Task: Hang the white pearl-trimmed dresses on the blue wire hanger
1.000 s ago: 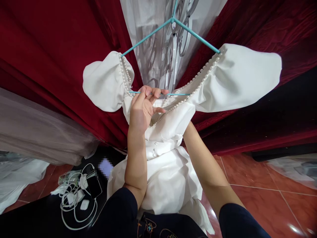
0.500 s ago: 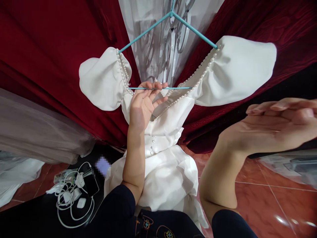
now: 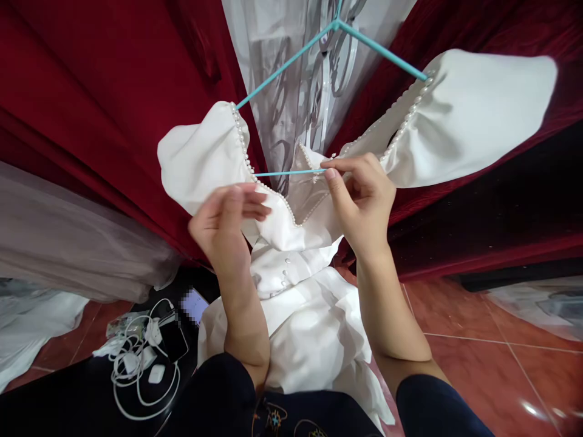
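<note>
A white dress [image 3: 314, 303] with puffed sleeves and a pearl-beaded neckline hangs from a thin turquoise clothes hanger [image 3: 286, 65]. My right hand [image 3: 367, 200] pinches the hanger's lower bar between thumb and forefinger, in front of the neckline. To the left, my left hand [image 3: 228, 221] is open and holds nothing I can see. Its fingers are loosely stretched beside the neckline, below the left puffed sleeve [image 3: 200, 155]; whether they touch the cloth I cannot tell. Small round buttons [image 3: 286, 272] run down the waist of the dress.
Dark red curtains [image 3: 91, 79] hang on both sides, with white metal scrollwork [image 3: 321, 103] between them. Lower left, a black surface [image 3: 59, 400] carries tangled white cables [image 3: 121, 379], a phone [image 3: 175, 340] and a small white case [image 3: 156, 373]. Red floor tiles [image 3: 460, 376] lie at right.
My right hand has come in from the far right and taken hold of the hanger's lower bar. My left hand has let go of that bar and moved down and left. The dress has shifted right.
</note>
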Tool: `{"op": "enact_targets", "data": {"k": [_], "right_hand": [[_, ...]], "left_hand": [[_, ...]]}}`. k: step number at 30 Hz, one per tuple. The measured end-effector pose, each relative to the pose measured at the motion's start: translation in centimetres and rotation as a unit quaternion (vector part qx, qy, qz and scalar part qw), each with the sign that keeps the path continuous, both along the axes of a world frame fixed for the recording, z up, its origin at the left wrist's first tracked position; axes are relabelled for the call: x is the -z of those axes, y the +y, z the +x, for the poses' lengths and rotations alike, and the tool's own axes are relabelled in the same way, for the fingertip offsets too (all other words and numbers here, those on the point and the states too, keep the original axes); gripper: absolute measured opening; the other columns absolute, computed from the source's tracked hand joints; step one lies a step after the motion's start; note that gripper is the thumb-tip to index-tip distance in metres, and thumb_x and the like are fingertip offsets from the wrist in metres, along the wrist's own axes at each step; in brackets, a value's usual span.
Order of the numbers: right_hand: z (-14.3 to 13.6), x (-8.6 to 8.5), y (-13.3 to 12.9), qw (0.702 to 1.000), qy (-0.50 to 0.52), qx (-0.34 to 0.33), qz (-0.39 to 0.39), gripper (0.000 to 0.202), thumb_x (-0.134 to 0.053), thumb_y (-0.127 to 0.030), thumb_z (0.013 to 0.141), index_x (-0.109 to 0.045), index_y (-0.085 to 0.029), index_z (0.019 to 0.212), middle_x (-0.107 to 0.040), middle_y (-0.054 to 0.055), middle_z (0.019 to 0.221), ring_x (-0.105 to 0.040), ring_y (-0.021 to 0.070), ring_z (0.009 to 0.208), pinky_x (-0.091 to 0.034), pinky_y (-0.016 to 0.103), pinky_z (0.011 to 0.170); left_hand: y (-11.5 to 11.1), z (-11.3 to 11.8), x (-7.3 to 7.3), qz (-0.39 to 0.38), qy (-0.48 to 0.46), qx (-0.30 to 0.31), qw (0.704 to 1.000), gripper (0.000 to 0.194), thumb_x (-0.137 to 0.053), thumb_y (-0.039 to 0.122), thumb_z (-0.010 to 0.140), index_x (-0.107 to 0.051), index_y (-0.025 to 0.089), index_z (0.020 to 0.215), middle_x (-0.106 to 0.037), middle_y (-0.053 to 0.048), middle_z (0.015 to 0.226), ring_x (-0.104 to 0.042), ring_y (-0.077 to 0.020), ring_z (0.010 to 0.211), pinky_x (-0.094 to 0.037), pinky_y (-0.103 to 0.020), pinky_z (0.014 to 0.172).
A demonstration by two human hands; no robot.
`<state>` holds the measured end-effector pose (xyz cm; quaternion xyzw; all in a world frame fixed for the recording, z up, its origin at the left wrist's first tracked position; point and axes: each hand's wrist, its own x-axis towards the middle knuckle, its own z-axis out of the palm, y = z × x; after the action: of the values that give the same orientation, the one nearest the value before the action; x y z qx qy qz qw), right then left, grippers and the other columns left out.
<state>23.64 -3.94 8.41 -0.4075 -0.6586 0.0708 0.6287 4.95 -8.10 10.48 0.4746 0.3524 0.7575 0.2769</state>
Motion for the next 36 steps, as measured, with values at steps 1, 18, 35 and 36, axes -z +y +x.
{"op": "enact_targets", "data": {"k": [1,18,35,36], "right_hand": [[-0.1,0.0,-0.1,1.0,-0.001,0.0,0.001,0.016,-0.067,-0.034,0.105,-0.08,-0.024,0.105,-0.065,0.001,0.089,-0.043,0.0088,0.064,-0.037,0.027,0.057],[0.5,0.2,1.0,1.0,0.021,0.001,-0.008,0.026,-0.073,-0.048,0.1,-0.077,-0.024,0.092,-0.056,-0.001,0.079,-0.041,0.0099,0.063,-0.035,0.03,0.059],[-1.4,0.7,0.5,0.998,0.055,-0.003,-0.007,0.017,-0.073,-0.039,0.101,-0.077,-0.023,0.096,-0.058,-0.002,0.084,-0.041,0.0066,0.062,-0.03,0.028,0.057],[-1.6,0.7,0.4,0.998,0.057,0.0,-0.006,0.018,-0.073,-0.04,0.101,-0.077,-0.023,0.096,-0.058,-0.002,0.084,-0.041,0.0071,0.063,-0.032,0.028,0.058]], "left_hand": [[0.4,-0.2,-0.5,0.083,-0.003,-0.082,0.993,0.014,-0.074,0.028,0.1,-0.08,0.02,0.091,-0.075,0.0,0.08,-0.069,-0.011,0.064,-0.055,-0.022,0.062],[10.5,-9.8,-1.4,0.075,0.049,-0.198,0.976,0.038,-0.045,-0.008,0.104,-0.071,0.02,0.101,-0.074,0.007,0.096,-0.075,-0.0131,0.1,-0.058,-0.042,0.11],[4.6,0.5,3.6,-0.033,-0.062,0.029,0.997,0.039,-0.07,0.056,0.103,-0.073,0.02,0.117,-0.079,-0.006,0.114,-0.076,-0.0197,0.108,-0.059,-0.029,0.1],[4.5,0.8,3.5,-0.032,-0.064,0.059,0.996,0.037,-0.068,0.055,0.104,-0.071,0.021,0.116,-0.079,-0.007,0.116,-0.076,-0.0211,0.112,-0.058,-0.031,0.104]]}}
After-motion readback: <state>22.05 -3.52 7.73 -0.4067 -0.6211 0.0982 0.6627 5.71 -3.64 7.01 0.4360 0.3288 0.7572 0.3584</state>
